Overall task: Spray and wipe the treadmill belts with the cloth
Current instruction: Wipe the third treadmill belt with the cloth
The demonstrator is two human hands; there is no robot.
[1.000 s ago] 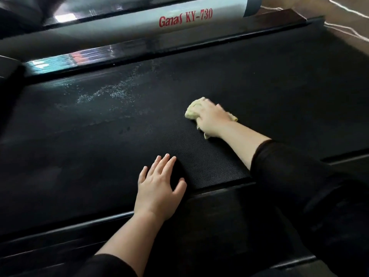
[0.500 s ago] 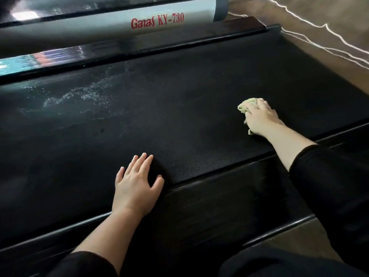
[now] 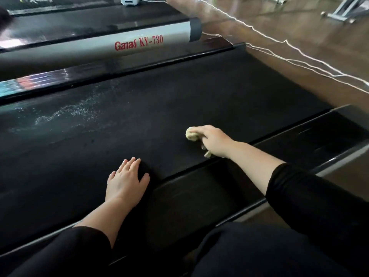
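Swept rightward since a second ago, my right hand (image 3: pixel 214 140) grips the bunched cloth (image 3: pixel 191 133) on the belt (image 3: pixel 179 92), by its near edge; my left hand (image 3: pixel 126 181) lies flat, fingers straight. Mid-wipe, I judge: the next stroke should reach the droplets (image 3: pixel 67 113) far left.

We list: belt (image 3: pixel 179 100), matt black, with a whitish speckled patch (image 3: pixel 75 110) on it; cloth (image 3: pixel 191 133) on the belt, pale yellow-green; side rail (image 3: pixel 99 47) beyond the belt, silver-grey with red lettering; floor (image 3: pixel 299 27) past the belt, glossy brown; sleeves (image 3: pixel 309 192), black.
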